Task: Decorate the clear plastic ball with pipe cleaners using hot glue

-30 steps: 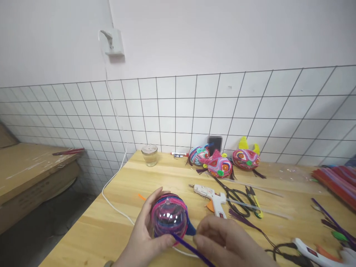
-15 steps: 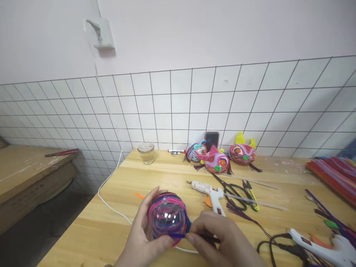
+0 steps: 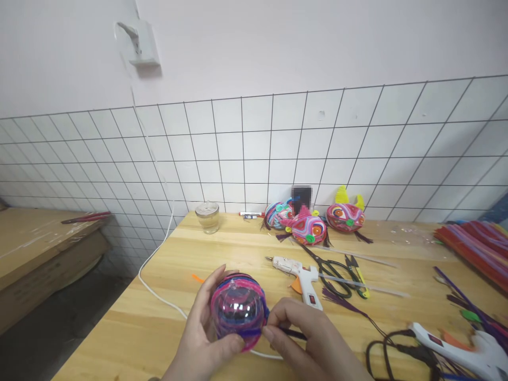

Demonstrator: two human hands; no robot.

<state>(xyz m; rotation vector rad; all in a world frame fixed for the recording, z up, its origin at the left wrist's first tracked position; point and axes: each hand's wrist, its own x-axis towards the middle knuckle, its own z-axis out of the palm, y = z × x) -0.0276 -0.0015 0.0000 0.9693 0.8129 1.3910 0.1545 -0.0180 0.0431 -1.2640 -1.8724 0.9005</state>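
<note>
Counts of the things on the wooden table [image 3: 222, 254]

There are two hands, the left hand [image 3: 200, 333] and the right hand [image 3: 313, 344], and one clear ball [image 3: 238, 310] wrapped in fuzzy wire between them. Two white glue guns lie on the table: one glue gun [image 3: 299, 272] in the middle and a second glue gun [image 3: 456, 352] near right. There are three finished wire-covered figures [image 3: 313, 227] at the far side, one glass jar [image 3: 208, 217], one pair of black scissors [image 3: 331, 271], one small snips [image 3: 357, 275] and one pile of pipe cleaners [image 3: 476, 243] at far right.

Purple pipe cleaner [image 3: 254, 333] now flatter against ball [image 3: 237, 309]
</note>
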